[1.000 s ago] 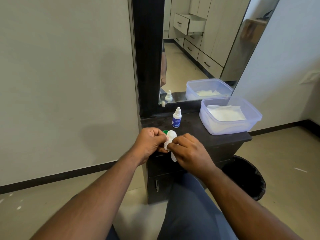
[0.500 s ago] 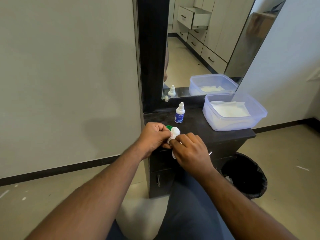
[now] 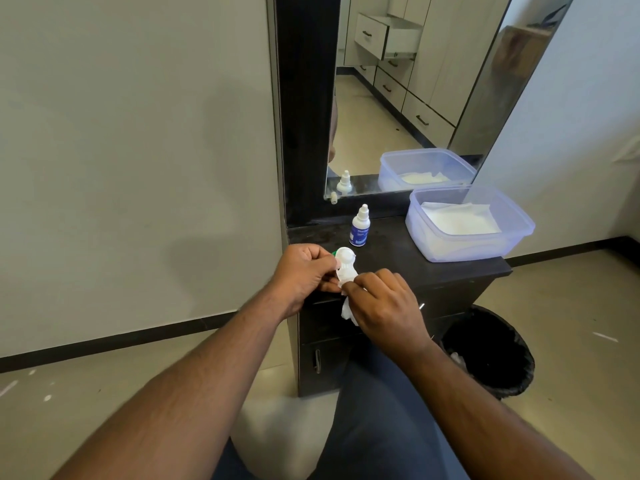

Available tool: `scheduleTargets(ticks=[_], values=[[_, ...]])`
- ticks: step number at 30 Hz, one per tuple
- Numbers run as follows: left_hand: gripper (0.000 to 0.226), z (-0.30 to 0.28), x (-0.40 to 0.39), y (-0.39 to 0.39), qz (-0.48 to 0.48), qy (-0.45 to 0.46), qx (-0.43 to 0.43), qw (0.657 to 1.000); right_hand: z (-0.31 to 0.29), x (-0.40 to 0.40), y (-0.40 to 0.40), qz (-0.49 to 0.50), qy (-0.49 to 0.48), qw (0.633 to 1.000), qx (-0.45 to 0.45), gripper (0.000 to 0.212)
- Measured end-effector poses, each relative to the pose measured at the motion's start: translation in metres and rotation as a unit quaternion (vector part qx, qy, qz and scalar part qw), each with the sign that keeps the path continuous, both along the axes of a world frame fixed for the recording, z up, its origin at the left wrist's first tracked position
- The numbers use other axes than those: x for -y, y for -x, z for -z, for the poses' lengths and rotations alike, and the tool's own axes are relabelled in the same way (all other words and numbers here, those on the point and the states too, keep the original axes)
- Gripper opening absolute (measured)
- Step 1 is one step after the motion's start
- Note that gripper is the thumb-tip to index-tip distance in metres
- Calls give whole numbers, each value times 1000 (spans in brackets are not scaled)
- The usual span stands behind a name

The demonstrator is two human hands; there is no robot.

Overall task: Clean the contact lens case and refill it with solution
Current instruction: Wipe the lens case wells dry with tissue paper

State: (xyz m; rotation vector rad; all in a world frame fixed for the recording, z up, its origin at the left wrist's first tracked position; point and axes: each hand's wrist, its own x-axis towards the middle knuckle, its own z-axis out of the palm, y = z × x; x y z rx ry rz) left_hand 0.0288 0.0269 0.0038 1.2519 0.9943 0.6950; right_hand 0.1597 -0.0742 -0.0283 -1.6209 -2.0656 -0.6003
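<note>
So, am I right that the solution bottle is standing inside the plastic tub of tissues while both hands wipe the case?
Not quite: in the head view the solution bottle stands on the dark countertop, left of the plastic tub, not inside it. The rest holds.

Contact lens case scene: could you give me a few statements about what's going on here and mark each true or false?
1. The left hand holds the contact lens case. True.
2. The right hand is empty. False: it pinches a white tissue against the case.
3. The solution bottle lies on its side. False: it stands upright on the dark cabinet.
4. The plastic container holds white tissues. True.
5. The bin stands on the cabinet. False: it is on the floor beside it.
</note>
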Motion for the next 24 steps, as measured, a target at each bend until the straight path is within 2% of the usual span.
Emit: scheduleTargets(ticks=[3, 7, 11, 16, 21, 24], values=[[14, 0, -1, 0, -4, 3, 3, 1000, 0, 0, -7, 6, 0, 999, -47, 13], [13, 1, -2, 0, -9, 5, 4, 1000, -5, -9, -11, 23, 11, 985, -169, 8], [14, 0, -2, 0, -22, 11, 14, 1000, -4, -10, -9, 13, 34, 969, -246, 12], [16, 0, -1, 0, -17, 11, 10, 1000, -3, -6, -4, 34, 24, 954, -296, 13], [14, 1, -1, 0, -17, 8, 14, 1000, -6, -6, -1, -32, 57, 978, -199, 14], [12, 2, -2, 1, -17, 15, 24, 999, -4, -8, -7, 8, 21, 959, -284, 13]])
